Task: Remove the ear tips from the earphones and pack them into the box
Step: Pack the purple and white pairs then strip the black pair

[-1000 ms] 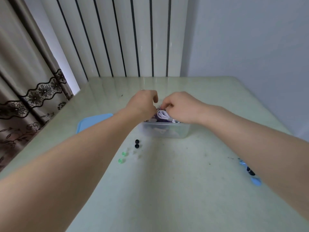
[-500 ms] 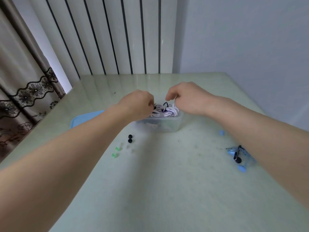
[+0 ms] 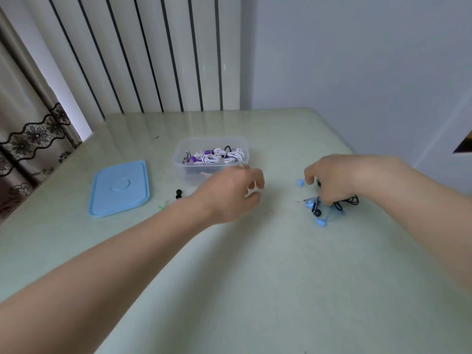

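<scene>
Two hands over the bench: right hand curls onto the blue earphones beneath it; left hand, loosely open, hovers just before the box. Light, limp cord; soft tips probably pinch off best at the bud.

Right hand rests on the earphones on the table, w/ the cable spreading just right of the grip, two buds just in front of it toward the person & one loose ear tip just left of the fingers. Left hand hovers well left of that grip, w/ the box just behind it holding more coiled earphones. Small ear tips lie left of the left hand in front of the box, & the lid lies flat further left.
</scene>
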